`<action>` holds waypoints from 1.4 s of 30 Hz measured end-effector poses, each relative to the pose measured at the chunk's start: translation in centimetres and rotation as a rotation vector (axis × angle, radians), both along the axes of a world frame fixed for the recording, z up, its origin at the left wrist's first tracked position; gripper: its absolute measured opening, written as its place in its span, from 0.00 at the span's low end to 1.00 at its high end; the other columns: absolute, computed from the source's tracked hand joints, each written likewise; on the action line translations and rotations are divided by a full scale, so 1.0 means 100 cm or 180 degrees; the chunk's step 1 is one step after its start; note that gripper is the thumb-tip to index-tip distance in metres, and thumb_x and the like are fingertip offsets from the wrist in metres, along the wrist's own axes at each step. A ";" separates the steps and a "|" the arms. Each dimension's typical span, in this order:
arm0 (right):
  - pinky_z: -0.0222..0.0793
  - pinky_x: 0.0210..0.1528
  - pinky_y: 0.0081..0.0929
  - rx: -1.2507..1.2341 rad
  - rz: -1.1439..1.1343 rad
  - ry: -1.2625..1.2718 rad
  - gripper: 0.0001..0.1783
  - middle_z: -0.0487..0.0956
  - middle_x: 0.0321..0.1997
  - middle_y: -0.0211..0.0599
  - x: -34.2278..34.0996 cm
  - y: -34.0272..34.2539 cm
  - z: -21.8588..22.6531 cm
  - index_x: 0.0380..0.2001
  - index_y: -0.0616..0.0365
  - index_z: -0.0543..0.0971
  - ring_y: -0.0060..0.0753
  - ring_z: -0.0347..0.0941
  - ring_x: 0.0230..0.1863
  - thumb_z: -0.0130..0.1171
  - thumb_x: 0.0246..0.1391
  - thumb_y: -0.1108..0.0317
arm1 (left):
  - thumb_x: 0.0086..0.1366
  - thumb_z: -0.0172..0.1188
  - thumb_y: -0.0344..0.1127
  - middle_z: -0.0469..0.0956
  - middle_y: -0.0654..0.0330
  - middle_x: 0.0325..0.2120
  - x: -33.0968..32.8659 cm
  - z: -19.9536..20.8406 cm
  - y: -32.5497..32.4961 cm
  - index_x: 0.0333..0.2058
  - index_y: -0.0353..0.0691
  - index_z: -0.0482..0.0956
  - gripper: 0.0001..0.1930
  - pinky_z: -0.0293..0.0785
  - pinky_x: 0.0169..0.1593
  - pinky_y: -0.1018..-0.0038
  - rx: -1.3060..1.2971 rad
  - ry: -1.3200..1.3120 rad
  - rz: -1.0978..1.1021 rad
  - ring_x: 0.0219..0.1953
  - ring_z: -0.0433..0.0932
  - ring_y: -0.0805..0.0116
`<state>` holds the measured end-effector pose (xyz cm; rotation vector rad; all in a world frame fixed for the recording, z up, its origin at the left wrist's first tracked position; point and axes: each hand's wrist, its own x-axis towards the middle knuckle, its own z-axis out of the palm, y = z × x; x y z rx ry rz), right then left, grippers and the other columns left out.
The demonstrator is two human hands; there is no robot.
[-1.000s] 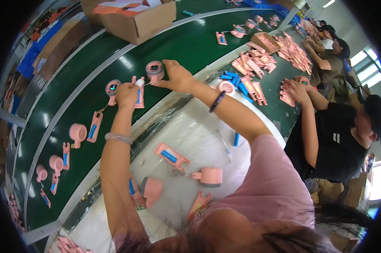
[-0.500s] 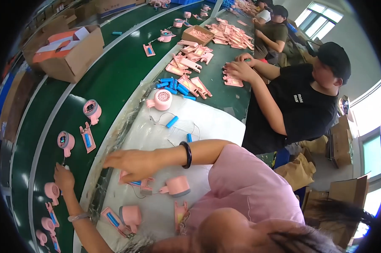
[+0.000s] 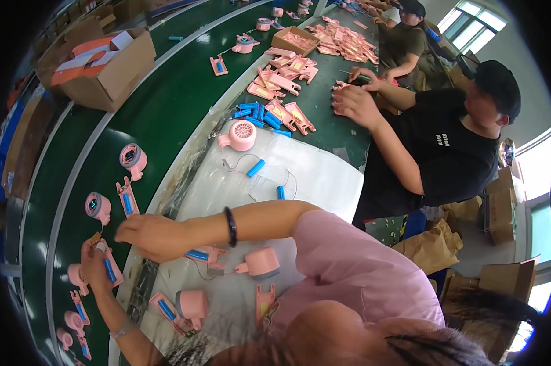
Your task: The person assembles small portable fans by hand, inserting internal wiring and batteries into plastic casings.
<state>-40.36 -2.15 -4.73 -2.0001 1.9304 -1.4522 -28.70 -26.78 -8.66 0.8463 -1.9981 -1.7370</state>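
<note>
My left hand (image 3: 96, 261) is over the green conveyor belt (image 3: 165, 116) and is closed around a pink handle shell with a blue battery in it (image 3: 108, 270). My right hand (image 3: 146, 235), with a black bracelet on its wrist, reaches left across the belt's edge. Its fingertips are just above my left hand, and I cannot make out whether they pinch anything. Under my right forearm, on the white sheet (image 3: 312, 177), lie a pink handle with a blue battery (image 3: 203, 258) and a pink fan head (image 3: 262, 263).
More pink fan heads (image 3: 133, 158) and handles (image 3: 127, 197) ride on the belt. A pink fan head (image 3: 241, 135) and loose blue batteries (image 3: 255, 168) lie on the sheet. Beyond are piled pink shells (image 3: 281, 91), a cardboard box (image 3: 107, 70) and a co-worker in black (image 3: 452, 146) at right.
My right hand has left the parts on the white sheet and moved left to the belt, close to my left hand. The view has swung, so the belt parts sit differently.
</note>
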 end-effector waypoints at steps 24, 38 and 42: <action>0.62 0.31 0.15 0.1494 0.2116 -0.2222 0.11 0.74 0.24 0.24 0.004 0.037 0.044 0.38 0.63 0.78 0.11 0.65 0.27 0.60 0.50 0.75 | 0.54 0.57 0.22 0.75 0.61 0.36 0.087 0.071 0.172 0.44 0.34 0.70 0.17 0.75 0.34 0.79 0.0371 0.0555 0.0059 0.34 0.74 0.76; 0.64 0.26 0.14 0.0671 0.0438 -0.1200 0.09 0.75 0.24 0.30 0.036 0.042 0.057 0.36 0.62 0.77 0.12 0.68 0.24 0.59 0.48 0.79 | 0.62 0.43 0.27 0.74 0.55 0.38 0.092 0.084 0.196 0.50 0.37 0.65 0.16 0.76 0.32 0.76 0.0681 0.0998 0.0138 0.30 0.75 0.73; 0.68 0.30 0.17 0.0422 0.0663 -0.2134 0.09 0.78 0.30 0.33 0.044 0.040 0.056 0.36 0.63 0.77 0.17 0.72 0.29 0.59 0.49 0.79 | 0.67 0.38 0.30 0.74 0.57 0.35 0.088 0.086 0.200 0.50 0.38 0.65 0.14 0.76 0.28 0.77 0.0732 0.1223 0.0302 0.27 0.74 0.76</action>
